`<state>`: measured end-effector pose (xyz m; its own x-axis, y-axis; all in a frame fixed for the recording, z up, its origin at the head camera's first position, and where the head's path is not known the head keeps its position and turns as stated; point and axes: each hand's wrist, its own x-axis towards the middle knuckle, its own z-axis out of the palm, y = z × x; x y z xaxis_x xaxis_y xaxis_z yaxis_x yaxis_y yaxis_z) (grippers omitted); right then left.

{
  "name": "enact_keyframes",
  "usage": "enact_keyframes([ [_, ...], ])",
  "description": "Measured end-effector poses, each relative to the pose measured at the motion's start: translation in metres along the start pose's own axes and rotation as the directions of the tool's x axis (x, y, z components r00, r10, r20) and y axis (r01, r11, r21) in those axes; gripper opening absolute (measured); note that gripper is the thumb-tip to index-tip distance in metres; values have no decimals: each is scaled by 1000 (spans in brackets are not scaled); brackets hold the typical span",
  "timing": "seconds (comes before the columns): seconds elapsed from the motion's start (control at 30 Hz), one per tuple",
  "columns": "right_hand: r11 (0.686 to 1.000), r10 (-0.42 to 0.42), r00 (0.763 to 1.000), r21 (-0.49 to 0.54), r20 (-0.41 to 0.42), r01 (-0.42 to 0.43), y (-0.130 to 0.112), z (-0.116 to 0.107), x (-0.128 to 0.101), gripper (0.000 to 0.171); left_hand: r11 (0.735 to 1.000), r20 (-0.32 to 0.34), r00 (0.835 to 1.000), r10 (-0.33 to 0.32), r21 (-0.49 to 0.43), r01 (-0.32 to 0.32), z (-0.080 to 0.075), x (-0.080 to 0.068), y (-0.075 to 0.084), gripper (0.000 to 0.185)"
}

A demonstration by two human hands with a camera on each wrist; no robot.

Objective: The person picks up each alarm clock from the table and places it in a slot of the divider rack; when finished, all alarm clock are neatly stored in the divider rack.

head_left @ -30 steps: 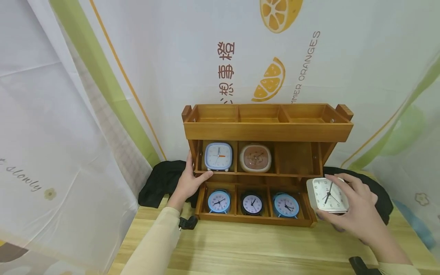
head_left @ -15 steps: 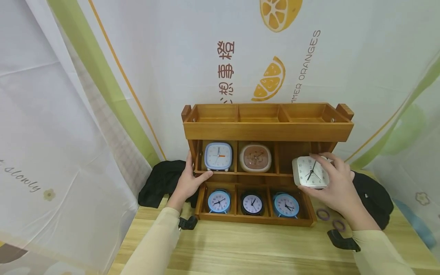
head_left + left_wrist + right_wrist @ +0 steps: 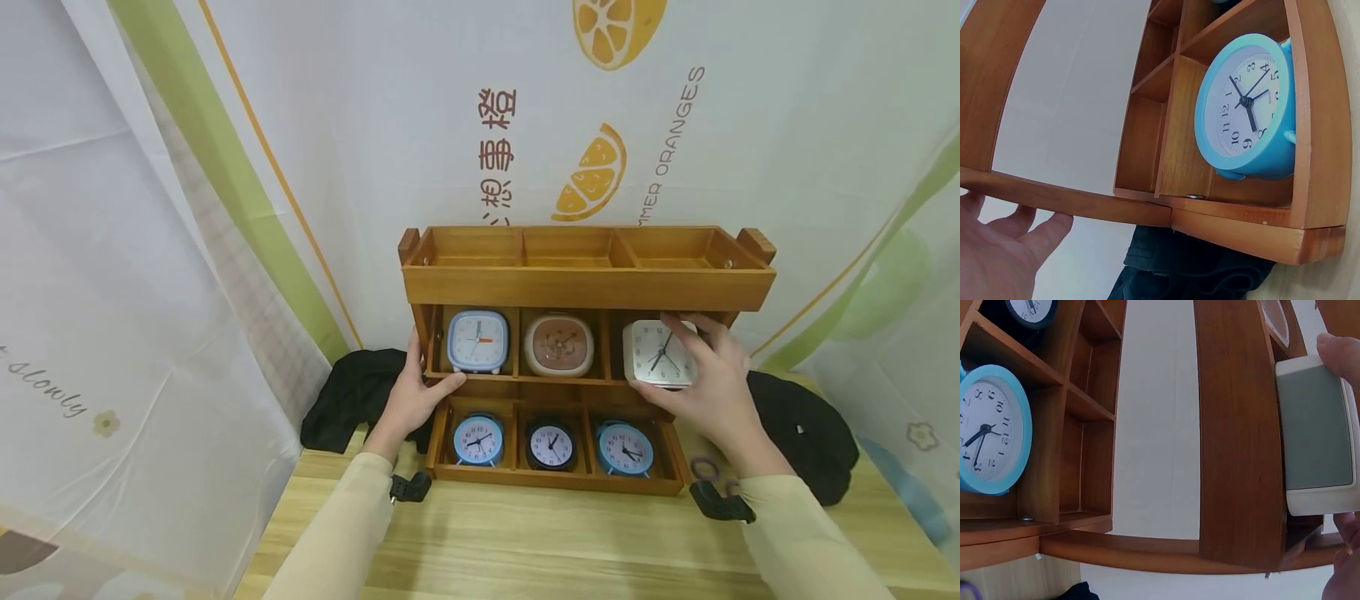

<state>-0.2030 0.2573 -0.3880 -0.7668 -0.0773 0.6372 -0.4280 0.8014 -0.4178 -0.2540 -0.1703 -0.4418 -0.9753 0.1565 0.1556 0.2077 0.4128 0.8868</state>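
Note:
A wooden shelf rack (image 3: pixel 585 287) stands on the table. My right hand (image 3: pixel 708 383) grips a white square clock (image 3: pixel 658 353) at the mouth of the middle row's right compartment; the right wrist view shows that clock's (image 3: pixel 1317 434) side against the wood. My left hand (image 3: pixel 416 392) holds the rack's left end, thumb on the middle ledge under a light blue square clock (image 3: pixel 477 341). A beige and brown square clock (image 3: pixel 558 344) fills the middle compartment. The bottom row holds a round blue clock (image 3: pixel 477 439), a round black clock (image 3: pixel 551 444) and another round blue clock (image 3: pixel 624 447).
The rack's top tray has three bare compartments. Black cloth (image 3: pixel 352 396) lies behind the rack at both ends, also as a dark bundle (image 3: pixel 806 433) on the right. Small purple rings (image 3: pixel 703 468) lie on the wooden table (image 3: pixel 525 542). A printed curtain (image 3: pixel 225 167) hangs behind.
My right hand has carried the white square clock up and to the left, from beside the rack's lower right corner to the middle row's right compartment. The left hand stayed in place.

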Motion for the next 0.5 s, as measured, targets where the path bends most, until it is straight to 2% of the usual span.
enact_keyframes([
  [0.23,998,-38,999,-58,24,39,6,12,6,100,1000,12,1000,-6,-16,7,1,0,-3,113],
  [0.5,996,19,996,-86,87,-11,7,21,4,97,1000,8,1000,-29,-8,29,0,2,-3,114],
])
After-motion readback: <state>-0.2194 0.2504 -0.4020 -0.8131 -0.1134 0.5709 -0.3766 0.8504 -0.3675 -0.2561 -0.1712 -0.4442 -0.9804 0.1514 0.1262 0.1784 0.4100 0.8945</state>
